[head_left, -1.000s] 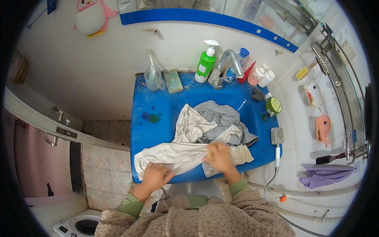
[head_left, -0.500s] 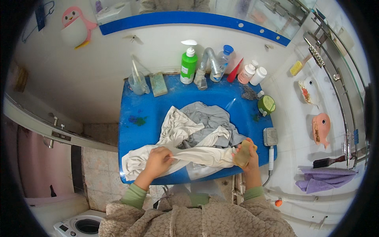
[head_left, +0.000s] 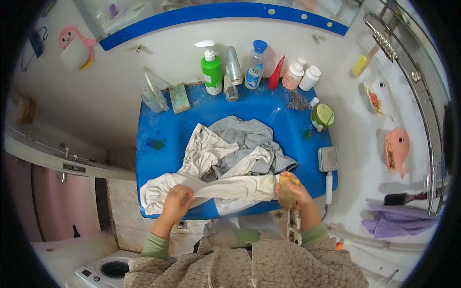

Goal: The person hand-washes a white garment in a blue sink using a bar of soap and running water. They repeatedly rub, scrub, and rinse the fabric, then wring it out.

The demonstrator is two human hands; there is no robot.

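Pinching a fold of the white garment (head_left: 235,188), head view: L hand (head_left: 179,203) is at the front edge of the blue sink (head_left: 165,122), fingers curled in and pressed together on the cloth, back of hand up. R hand (head_left: 301,196), over at the front right, has its fingers wrapped round a tan bar (head_left: 288,194), held right by the garment's far end; can't tell if those fingertips catch the cloth too. So where's the garment? One long bunched strip runs btwn the two hands along the front rim, w/ another part heaped farther back in the basin, up against a crumpled grey garment (head_left: 247,130). Back ledge, L to R: clear cup (head_left: 154,102) w/ a brush in it, greenish block (head_left: 180,99), green pump bottle (head_left: 212,76), metal faucet (head_left: 233,66), clear bottle (head_left: 254,71) w/ blue cap, red tube (head_left: 275,76), then two small bottles side by side, pinkish one (head_left: 292,78) and white one (head_left: 310,78). Grey scrubber (head_left: 298,101) sits just in front of those, green jar (head_left: 322,116) nr it, and a shower head (head_left: 328,159) lies on the R rim. Far R, purple towel (head_left: 398,221) hangs by the wall; bottom L, white washing machine (head_left: 98,270), partly cut off.
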